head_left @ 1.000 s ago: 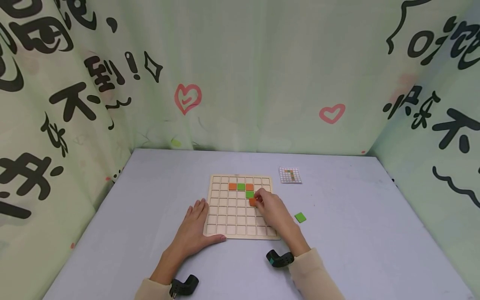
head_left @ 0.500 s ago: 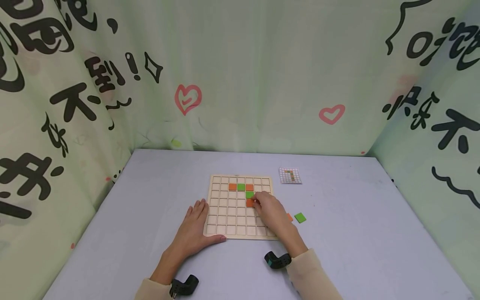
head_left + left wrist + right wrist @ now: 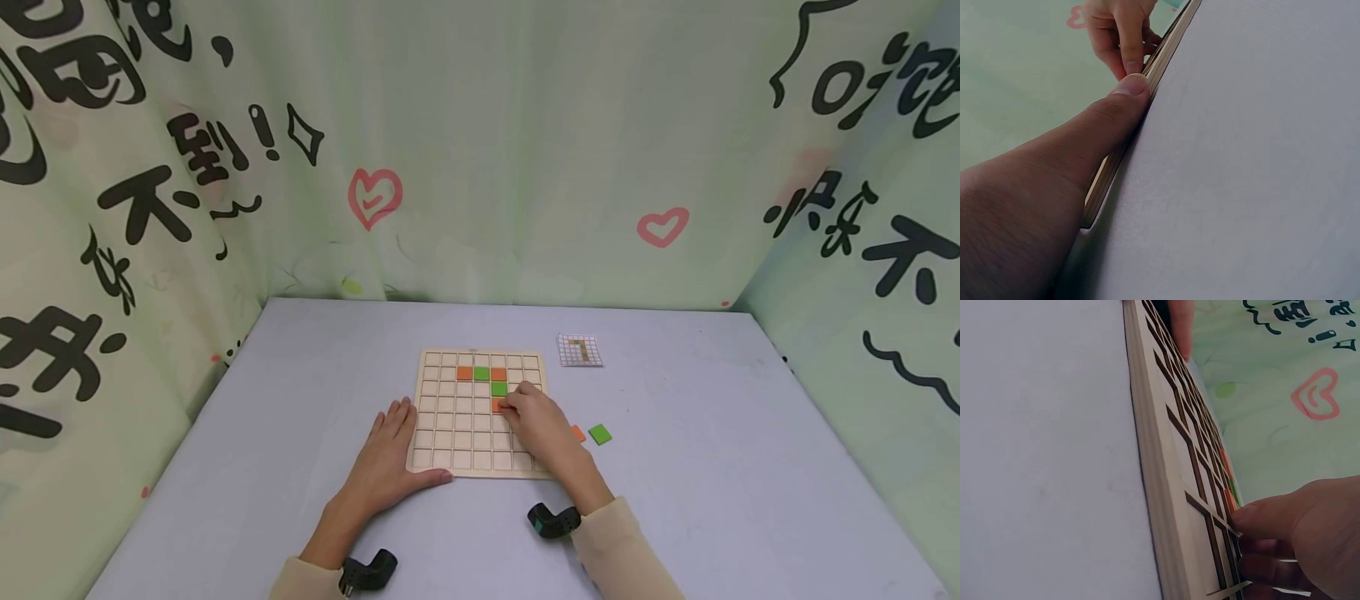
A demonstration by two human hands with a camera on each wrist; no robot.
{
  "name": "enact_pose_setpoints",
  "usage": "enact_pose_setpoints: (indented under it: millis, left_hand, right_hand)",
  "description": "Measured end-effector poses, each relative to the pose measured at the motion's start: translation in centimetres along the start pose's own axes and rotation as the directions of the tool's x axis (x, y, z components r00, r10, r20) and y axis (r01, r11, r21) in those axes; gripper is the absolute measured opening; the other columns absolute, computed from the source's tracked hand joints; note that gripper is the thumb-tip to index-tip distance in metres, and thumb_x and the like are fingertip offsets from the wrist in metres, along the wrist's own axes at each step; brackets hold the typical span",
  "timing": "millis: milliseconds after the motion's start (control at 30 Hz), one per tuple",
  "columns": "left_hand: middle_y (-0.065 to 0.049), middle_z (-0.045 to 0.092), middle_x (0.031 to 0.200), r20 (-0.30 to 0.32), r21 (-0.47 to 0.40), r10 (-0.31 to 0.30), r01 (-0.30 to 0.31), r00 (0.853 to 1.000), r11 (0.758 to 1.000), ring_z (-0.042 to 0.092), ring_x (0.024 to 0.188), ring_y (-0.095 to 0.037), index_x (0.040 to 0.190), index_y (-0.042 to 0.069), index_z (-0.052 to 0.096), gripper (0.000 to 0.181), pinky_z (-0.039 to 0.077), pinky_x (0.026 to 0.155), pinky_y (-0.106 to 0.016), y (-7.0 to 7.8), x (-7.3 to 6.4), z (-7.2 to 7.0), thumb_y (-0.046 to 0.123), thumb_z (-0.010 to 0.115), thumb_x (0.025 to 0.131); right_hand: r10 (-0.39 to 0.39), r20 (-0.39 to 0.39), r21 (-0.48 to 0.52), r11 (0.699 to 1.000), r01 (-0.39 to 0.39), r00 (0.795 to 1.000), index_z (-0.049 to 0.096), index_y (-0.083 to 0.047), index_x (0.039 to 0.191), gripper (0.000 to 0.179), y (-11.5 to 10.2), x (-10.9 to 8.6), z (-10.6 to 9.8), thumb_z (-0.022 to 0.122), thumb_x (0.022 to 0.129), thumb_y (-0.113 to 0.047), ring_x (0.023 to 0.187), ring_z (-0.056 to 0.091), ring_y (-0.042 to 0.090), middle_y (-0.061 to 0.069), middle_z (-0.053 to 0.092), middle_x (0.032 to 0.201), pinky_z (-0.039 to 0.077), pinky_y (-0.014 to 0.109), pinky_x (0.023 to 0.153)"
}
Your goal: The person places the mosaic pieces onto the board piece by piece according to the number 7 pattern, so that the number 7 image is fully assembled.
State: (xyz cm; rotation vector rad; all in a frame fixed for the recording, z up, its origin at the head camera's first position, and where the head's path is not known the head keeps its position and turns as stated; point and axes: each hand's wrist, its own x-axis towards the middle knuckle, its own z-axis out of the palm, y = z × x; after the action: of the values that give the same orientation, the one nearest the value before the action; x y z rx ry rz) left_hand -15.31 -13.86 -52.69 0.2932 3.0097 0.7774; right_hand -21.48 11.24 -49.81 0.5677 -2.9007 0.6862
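Viewing by head camera first: wooden grid board (image 3: 456,437) flat on pale table (image 3: 690,467). Left hand (image 3: 392,457) at its front left corner, fingers straight and resting at the left edge, thumb along the front edge. Right hand (image 3: 542,423) over the right half, fingertips together on an orange tile (image 3: 496,406) in the fifth column, fourth row; cannot tell whether pinched or only pressed. Directly behind that tile: a green tile (image 3: 498,389). Next row back, left to right: first tile (image 3: 465,373), orange; second tile (image 3: 482,373), green; third tile (image 3: 498,374), orange. On the table, right of the board: loose green tile (image 3: 600,434) beside a loose orange tile (image 3: 578,433), the latter partly hidden by the right hand. Printed card (image 3: 580,351) near the rear right corner.

Left wrist camera: left thumb (image 3: 1107,119) against the board's edge; right hand visible beyond, fingers bent.

Right wrist camera: right thumb (image 3: 1272,515) tip touching orange at the grid, other fingers curled beside it, partly hidden
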Motion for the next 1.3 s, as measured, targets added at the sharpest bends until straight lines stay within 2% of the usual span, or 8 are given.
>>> enact_pose_setpoints:
  millis: [433, 867, 1300]
  left_hand:
    - [-0.020, 0.025, 0.165, 0.001, 0.013, 0.000, 0.000, 1.000, 1.000, 0.018, 0.156, -0.034, 0.155, -0.004, 0.029, 0.121, 0.016, 0.129, -0.051, -0.1, -0.1, 0.1, 0.076, 0.070, 0.073]
    - [-0.020, 0.025, 0.165, -0.004, 0.013, -0.005, 0.005, 1.000, 1.000, 0.018, 0.156, -0.034, 0.155, -0.003, 0.029, 0.123, 0.016, 0.129, -0.050, -0.1, 0.1, 0.2, 0.076, 0.070, 0.072]
    - [-0.019, 0.023, 0.166, 0.005, 0.019, -0.005, 0.005, 1.000, 1.000, 0.017, 0.156, -0.033, 0.156, -0.003, 0.028, 0.123, 0.015, 0.129, -0.050, -0.1, 0.1, 0.1, 0.077, 0.069, 0.072]
  right_hand:
    - [0.023, 0.038, 0.016, 1.000, -0.023, 0.999, 0.075, -0.008, 0.101, 0.011, -0.3, 0.0, -0.7, 0.070, 0.094, -0.015, 0.082, 0.060, 0.015, 0.003, 0.065, 0.095, 0.056, 0.032, 0.074]
    - [0.042, 0.024, 0.018, 0.999, -0.043, 0.999, 0.073, -0.007, 0.104, 0.014, -0.6, 0.0, -1.7, 0.071, 0.094, -0.017, 0.079, 0.059, 0.014, 0.003, 0.066, 0.093, 0.055, 0.031, 0.072]
    - [0.068, 0.037, 0.002, 0.998, -0.068, 0.997, 0.073, -0.009, 0.103, 0.015, -0.2, 0.1, -1.8, 0.072, 0.093, -0.019, 0.076, 0.058, 0.013, 0.001, 0.065, 0.089, 0.053, 0.029, 0.069]
